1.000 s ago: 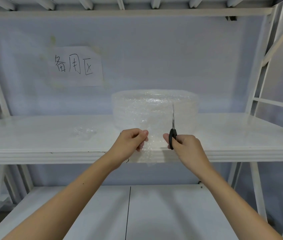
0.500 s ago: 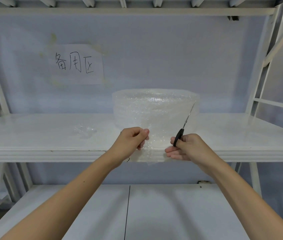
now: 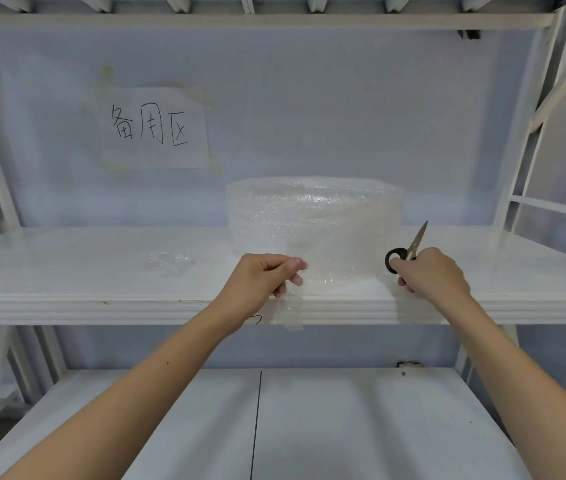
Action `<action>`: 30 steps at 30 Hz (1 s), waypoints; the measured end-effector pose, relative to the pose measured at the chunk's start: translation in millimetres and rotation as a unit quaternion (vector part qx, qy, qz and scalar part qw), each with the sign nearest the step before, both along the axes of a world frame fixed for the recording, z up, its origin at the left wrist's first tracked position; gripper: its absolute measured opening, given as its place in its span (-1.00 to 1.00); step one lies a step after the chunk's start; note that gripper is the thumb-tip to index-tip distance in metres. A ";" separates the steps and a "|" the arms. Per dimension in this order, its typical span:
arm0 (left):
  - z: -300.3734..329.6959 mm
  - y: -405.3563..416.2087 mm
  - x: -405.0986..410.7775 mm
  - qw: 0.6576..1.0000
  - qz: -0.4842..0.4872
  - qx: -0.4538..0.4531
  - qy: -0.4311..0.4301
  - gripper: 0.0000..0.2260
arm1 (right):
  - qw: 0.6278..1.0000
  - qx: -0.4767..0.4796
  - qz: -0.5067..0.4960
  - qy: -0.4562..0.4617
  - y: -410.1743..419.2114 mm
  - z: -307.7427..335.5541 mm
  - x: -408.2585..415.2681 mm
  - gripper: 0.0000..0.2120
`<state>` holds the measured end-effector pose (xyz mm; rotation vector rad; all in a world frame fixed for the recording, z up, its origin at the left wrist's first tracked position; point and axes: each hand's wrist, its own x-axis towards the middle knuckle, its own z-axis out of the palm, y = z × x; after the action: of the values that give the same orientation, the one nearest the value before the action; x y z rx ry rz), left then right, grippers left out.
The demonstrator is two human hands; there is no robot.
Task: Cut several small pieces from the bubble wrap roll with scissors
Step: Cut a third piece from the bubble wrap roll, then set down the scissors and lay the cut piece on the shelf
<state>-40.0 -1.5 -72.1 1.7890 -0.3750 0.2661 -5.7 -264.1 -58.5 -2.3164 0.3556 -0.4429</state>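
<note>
The roll (image 3: pixel 314 216) stands mid-shelf (image 3: pixel 66 265): light, soft, slippery film, best held near its loose edge. The left hand (image 3: pixel 260 277) pinches that flap at the shelf's front; the right hand (image 3: pixel 430 271) clasps the scissors (image 3: pixel 408 252), well clear.

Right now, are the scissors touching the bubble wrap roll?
Apart. In the head view the scissors, gripped in the right hand, sit right of the bubble wrap roll, with bare white shelf showing between blades and roll.

bubble wrap roll (image 3: pixel 314 216) on shelf (image 3: pixel 66 271), paper sign (image 3: pixel 155 128) behind-left
</note>
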 end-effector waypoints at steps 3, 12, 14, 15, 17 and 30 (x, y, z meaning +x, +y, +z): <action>2.5 0.7 -1.6 1.000 0.012 -0.002 -0.001 -0.82 | 0.997 -0.059 0.004 0.043 -3.4 4.0 15.2 -0.76; 2.1 2.0 -0.6 0.999 0.020 -0.031 0.005 -0.82 | 0.984 -0.156 -0.017 0.089 -2.2 9.5 29.7 -0.82; 1.9 1.0 0.6 0.999 0.012 -0.048 0.006 -0.83 | 0.980 -0.174 -0.029 0.093 -4.3 9.6 27.8 -0.79; 1.9 0.1 1.4 0.998 0.007 -0.058 0.008 -0.83 | 0.979 -0.181 -0.031 0.094 -4.7 9.1 27.8 -0.79; 0.9 -1.7 2.3 0.997 -0.002 -0.076 0.013 -0.84 | 0.977 -0.191 -0.034 0.089 -3.2 7.3 27.9 -0.82; 0.9 1.7 3.6 0.993 -0.003 -0.115 0.006 -0.84 | 0.978 -0.111 0.053 -0.170 20.9 -4.9 -6.3 -0.58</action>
<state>-36.4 0.2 -71.2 1.5630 -0.3276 0.2822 -12.0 -243.2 -63.4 -2.4015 0.0155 -0.8467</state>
